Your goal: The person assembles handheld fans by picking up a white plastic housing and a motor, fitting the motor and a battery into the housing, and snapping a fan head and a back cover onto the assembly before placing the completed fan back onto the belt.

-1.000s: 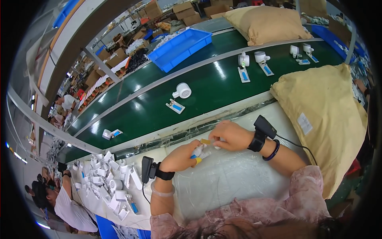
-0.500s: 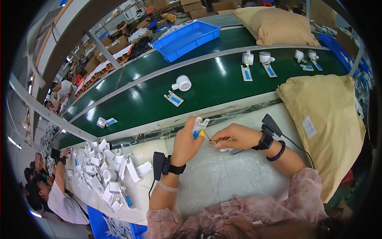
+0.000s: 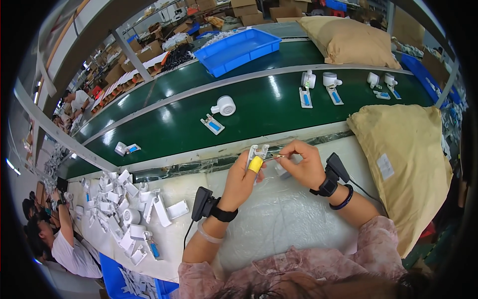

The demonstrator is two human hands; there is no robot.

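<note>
My left hand [image 3: 238,183] is closed round a small white plastic housing [image 3: 258,150], its forked end standing up. A yellow finger cover [image 3: 256,164] is on that thumb, which presses against the housing. Close by on the right, my right hand [image 3: 306,168] pinches a small part [image 3: 279,156] between thumb and forefinger. Thin wires seem to run from it to the housing; the part is too small to name. Beneath the right hand, a white piece [image 3: 285,171] lies partly hidden on the plastic-covered table [image 3: 279,224].
White housings [image 3: 130,217] lie heaped at left, above a blue bin [image 3: 113,279]. Beyond the table, a green conveyor [image 3: 259,109] carries several white round-headed units [image 3: 226,105]. A tan sack [image 3: 403,164] stands right; a blue tray [image 3: 239,52] sits farther back. Another person [image 3: 69,249] works at far left.
My right hand has moved up and closer to the housing. The left hand has turned the housing, so its blue piece no longer shows clearly. The whole view has shifted slightly.
</note>
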